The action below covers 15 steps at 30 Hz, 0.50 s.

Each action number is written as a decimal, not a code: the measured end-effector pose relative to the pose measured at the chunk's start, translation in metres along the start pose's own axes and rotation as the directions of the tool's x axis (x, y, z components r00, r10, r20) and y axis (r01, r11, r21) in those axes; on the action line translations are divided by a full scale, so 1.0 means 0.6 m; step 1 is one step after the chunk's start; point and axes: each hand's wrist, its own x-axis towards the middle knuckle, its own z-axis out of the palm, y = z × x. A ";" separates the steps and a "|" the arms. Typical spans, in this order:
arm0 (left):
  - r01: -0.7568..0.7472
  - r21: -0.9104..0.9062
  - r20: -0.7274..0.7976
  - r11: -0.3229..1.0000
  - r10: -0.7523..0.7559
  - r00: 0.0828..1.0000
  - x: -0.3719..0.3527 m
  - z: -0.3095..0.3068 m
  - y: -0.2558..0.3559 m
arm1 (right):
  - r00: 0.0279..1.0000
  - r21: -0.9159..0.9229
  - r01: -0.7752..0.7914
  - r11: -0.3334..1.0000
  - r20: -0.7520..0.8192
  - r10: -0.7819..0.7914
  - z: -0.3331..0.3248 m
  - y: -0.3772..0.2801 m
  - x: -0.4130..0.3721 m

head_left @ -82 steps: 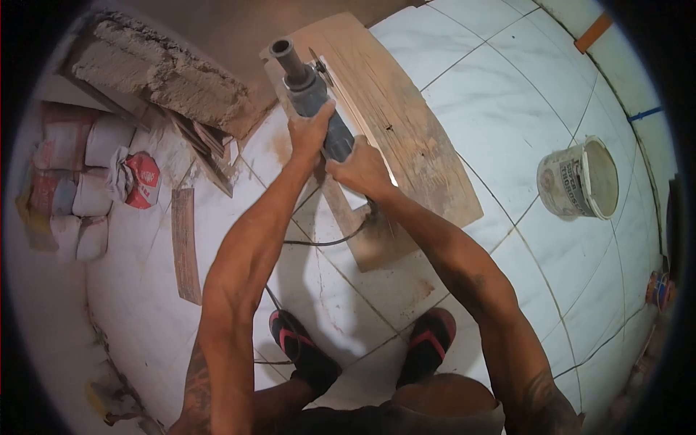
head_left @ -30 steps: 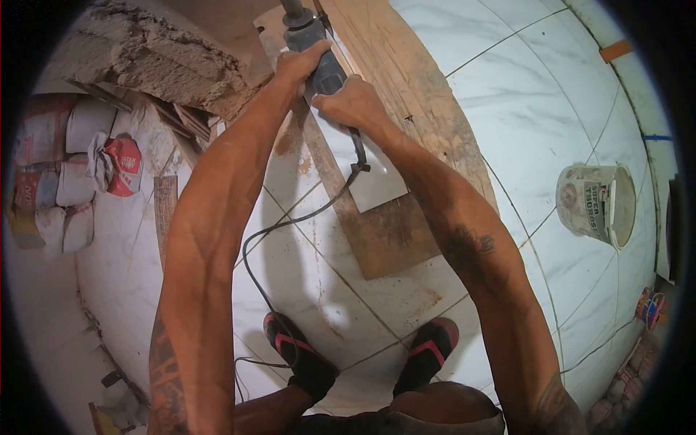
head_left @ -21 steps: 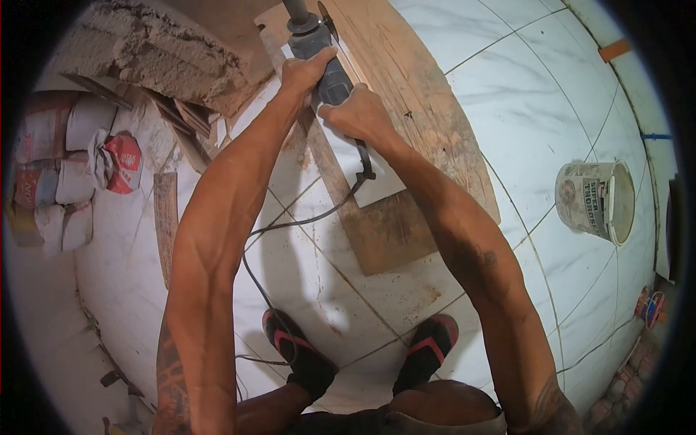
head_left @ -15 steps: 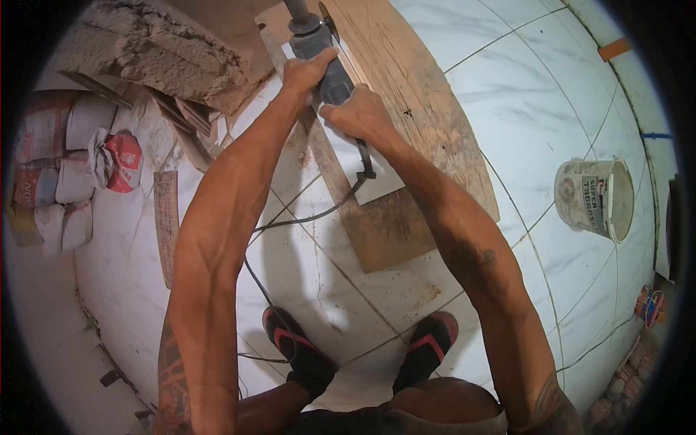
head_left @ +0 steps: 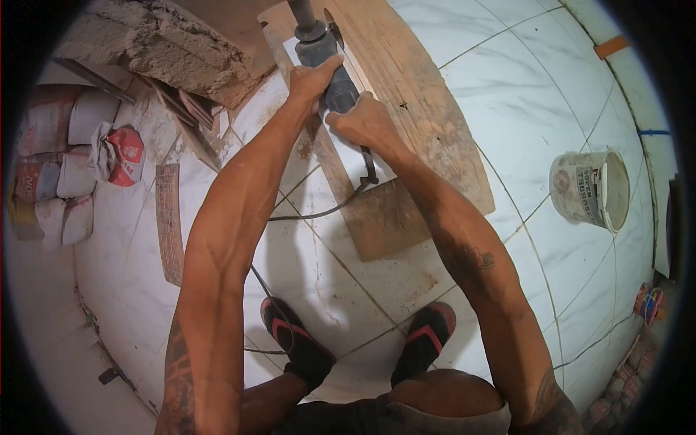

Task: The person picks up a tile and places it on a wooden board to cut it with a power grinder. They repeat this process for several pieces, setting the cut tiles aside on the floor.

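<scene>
A dark angle grinder (head_left: 335, 72) lies over a white tile (head_left: 348, 159), its thin cutting disc (head_left: 333, 27) standing on edge at the right of the head. My left hand (head_left: 316, 78) is wrapped round the grinder's body just behind the head. Closer to me, my right hand (head_left: 364, 122) is closed on the rear end. Below that hand the power cord (head_left: 368, 170) leaves the tool and curves off to the left. Under the tile is a worn wooden board (head_left: 428, 145). The forearms and hands hide parts of the tool and tile.
Filled bags (head_left: 54, 159) are stacked at the left, near a narrow wooden strip (head_left: 169, 225). A rough masonry block (head_left: 167, 54) is at the upper left. A bucket (head_left: 587, 188) lies tipped at the right. The cord trails by my left foot (head_left: 297, 337).
Both hands have drawn the grinder slightly toward me along the tile, keeping their grip. The view has shifted a little, so the board and bucket appear slightly higher and further left.
</scene>
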 end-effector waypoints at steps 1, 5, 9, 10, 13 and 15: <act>-0.011 -0.010 0.000 1.000 0.011 1.000 -0.008 0.002 0.000 | 1.000 0.000 0.005 1.000 -0.010 -0.005 -0.001 0.002 -0.008; -0.018 -0.003 -0.011 1.000 0.018 1.000 -0.055 0.006 -0.008 | 0.999 -0.004 0.008 1.000 -0.035 -0.009 0.002 0.017 -0.041; -0.033 -0.016 0.000 0.999 0.033 0.999 -0.065 0.009 -0.020 | 0.999 -0.011 -0.016 1.000 -0.043 0.016 0.003 0.022 -0.057; -0.014 -0.028 -0.002 1.000 0.014 1.000 -0.069 0.011 -0.016 | 0.999 -0.012 -0.016 1.000 -0.041 0.016 0.002 0.021 -0.059; 0.012 -0.046 -0.008 0.999 -0.013 1.000 -0.075 0.013 -0.007 | 0.999 -0.011 -0.020 1.000 -0.031 0.020 -0.001 0.016 -0.059; -0.007 -0.035 -0.006 0.999 0.007 1.000 -0.073 0.012 -0.011 | 0.999 -0.005 -0.030 1.000 -0.021 0.030 -0.001 0.018 -0.061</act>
